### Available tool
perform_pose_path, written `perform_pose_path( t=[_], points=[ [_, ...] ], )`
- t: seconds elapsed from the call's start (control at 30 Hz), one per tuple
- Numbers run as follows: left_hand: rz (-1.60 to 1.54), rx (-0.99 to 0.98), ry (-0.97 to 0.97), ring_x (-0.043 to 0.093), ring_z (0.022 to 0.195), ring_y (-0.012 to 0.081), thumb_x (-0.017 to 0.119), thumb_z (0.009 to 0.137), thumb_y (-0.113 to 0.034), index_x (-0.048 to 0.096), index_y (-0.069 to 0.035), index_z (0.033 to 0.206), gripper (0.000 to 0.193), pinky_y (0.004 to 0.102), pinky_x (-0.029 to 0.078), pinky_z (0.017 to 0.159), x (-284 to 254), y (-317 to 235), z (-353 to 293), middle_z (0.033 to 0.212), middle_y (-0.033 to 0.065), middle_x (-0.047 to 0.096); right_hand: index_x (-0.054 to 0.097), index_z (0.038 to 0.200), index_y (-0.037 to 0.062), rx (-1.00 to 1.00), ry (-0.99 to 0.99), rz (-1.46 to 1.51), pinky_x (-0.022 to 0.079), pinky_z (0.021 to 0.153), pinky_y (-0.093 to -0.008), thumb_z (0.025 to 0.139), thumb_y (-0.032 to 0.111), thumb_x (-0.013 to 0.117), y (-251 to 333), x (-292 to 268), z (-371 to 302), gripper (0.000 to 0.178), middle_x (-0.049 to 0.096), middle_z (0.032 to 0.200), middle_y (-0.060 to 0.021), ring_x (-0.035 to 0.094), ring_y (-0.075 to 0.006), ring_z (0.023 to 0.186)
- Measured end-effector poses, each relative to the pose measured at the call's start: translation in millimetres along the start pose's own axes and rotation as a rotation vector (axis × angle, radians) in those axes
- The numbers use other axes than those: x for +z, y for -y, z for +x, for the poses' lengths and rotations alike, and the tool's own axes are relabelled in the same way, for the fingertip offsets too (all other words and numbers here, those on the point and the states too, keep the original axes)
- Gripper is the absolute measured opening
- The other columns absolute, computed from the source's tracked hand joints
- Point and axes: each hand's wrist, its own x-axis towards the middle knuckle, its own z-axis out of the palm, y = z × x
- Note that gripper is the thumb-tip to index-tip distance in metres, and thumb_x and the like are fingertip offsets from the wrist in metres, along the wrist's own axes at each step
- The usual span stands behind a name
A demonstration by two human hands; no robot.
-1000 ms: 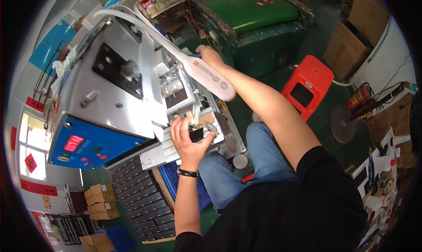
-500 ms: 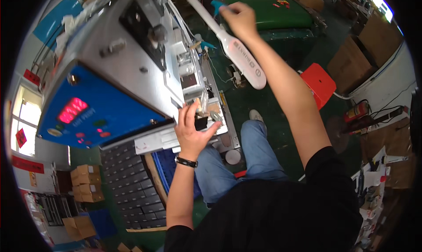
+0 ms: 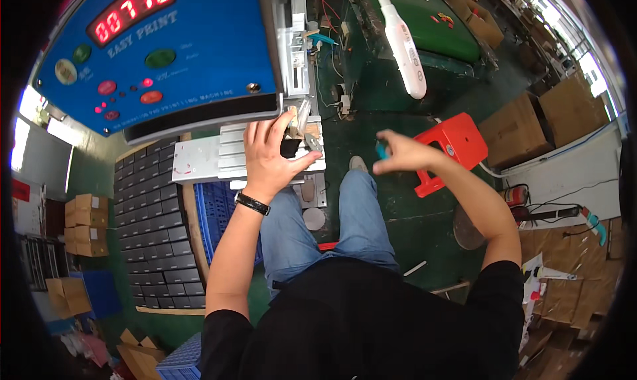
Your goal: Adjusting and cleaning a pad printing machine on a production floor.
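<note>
The left hand [image 3: 271, 156] lay on the ribbed grey metal worktop [image 3: 229, 158], fingers clamped on a small black part [image 3: 290, 147] at its right end, while the right hand [image 3: 398, 154] hovered well apart rightward, fingers loosely curled around something teal.

Workshop interior seen from above, with a dark green floor [image 3: 391, 227].
A red plastic stool [image 3: 451, 148] stands on the floor; brown cardboard boxes [image 3: 531, 125] sit at right and smaller ones [image 3: 85, 224] at left. A green-topped table [image 3: 438, 28] lies at the top. Daylight enters through windows [image 3: 570, 42] at upper right.
</note>
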Motion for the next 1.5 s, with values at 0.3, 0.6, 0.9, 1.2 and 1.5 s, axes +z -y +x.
perform_pose_path(
  t=[0.3,0.6,0.9,1.2,1.5],
  points=[
    [-0.017,0.021,-0.023,0.056,0.141,0.0377,0.102,0.067,-0.052,0.067,-0.013,0.147,0.095,0.0526,0.044,0.122,-2.0,2.3,-0.1,0.142,0.0133,0.066,0.067,0.125,0.0021,-0.582,-0.095,-0.103,0.055,0.093,-0.0362,0.102,0.009,0.073,72.5,-26.6,-20.8,0.024,0.067,0.110,-0.0107,0.066,-0.0213,0.102],
    [-0.001,0.065,-0.073,0.061,0.124,0.0350,0.100,0.067,-0.052,0.065,-0.015,0.149,0.096,0.0521,0.045,0.115,-1.3,5.3,0.7,0.130,0.0095,0.067,0.072,0.128,0.0016,-0.716,0.057,-0.233,0.057,0.094,-0.0382,0.107,0.013,0.071,156.5,-43.9,29.7,0.023,0.073,0.117,-0.0125,0.070,-0.0237,0.105],
    [-0.022,0.045,-0.065,0.059,0.127,0.0340,0.100,0.066,-0.054,0.066,-0.017,0.148,0.096,0.0518,0.045,0.115,-1.6,5.7,-0.8,0.128,0.0086,0.065,0.072,0.127,0.0003,-0.696,0.085,-0.304,0.058,0.099,-0.0428,0.104,0.010,0.074,169.5,-34.8,38.5,0.025,0.076,0.119,-0.0174,0.074,-0.0322,0.111],
    [-0.027,0.038,-0.064,0.056,0.135,0.0354,0.102,0.064,-0.050,0.065,-0.017,0.148,0.097,0.0528,0.043,0.118,0.5,7.1,-2.9,0.133,0.0096,0.063,0.069,0.127,-0.0004,-0.664,-0.043,-0.498,0.059,0.094,-0.0482,0.097,0.007,0.078,186.6,-25.0,24.5,0.033,0.077,0.110,-0.0240,0.076,-0.0423,0.106],
    [-0.013,0.014,-0.030,0.055,0.138,0.0350,0.103,0.063,-0.048,0.065,-0.017,0.147,0.097,0.0533,0.043,0.120,0.7,6.7,-3.2,0.136,0.0089,0.063,0.064,0.119,0.0017,-0.677,-0.164,-0.542,0.058,0.080,-0.0534,0.092,0.015,0.082,192.2,-16.2,26.5,0.035,0.075,0.090,-0.0261,0.075,-0.0470,0.088]
  ],
)
